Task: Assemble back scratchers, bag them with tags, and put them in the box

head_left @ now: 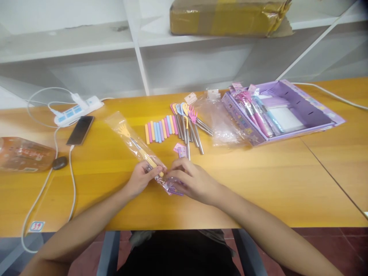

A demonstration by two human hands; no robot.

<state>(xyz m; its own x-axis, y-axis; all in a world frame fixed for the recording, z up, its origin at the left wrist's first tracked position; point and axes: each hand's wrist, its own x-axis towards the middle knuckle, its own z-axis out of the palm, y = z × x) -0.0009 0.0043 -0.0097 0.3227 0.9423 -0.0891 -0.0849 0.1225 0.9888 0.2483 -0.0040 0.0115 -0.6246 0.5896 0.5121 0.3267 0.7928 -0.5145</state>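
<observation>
A yellow hand-shaped back scratcher point(124, 130) with a metal rod and yellow handle lies inside a clear plastic bag point(114, 118), slanting across the desk. My left hand point(140, 177) is closed around its handle end, thumb on top. At the bag's lower end, my right hand point(194, 180) has its fingers curled against the plastic and a purple card point(175, 191); its fingertips are partly hidden. Beyond it lie several metal-rod scratcher heads point(186, 112) in a loose pile. Left of them is a row of pastel handles point(161, 129). A pink-and-purple card point(181, 150) lies behind my right hand.
A purple display box point(299, 134) holds bagged scratchers at the right, with empty clear bags point(222, 122) beside it. At the left are a power strip point(79, 111), a phone point(81, 130), cables and an orange bottle point(27, 154). A taped carton point(230, 17) sits on the shelf.
</observation>
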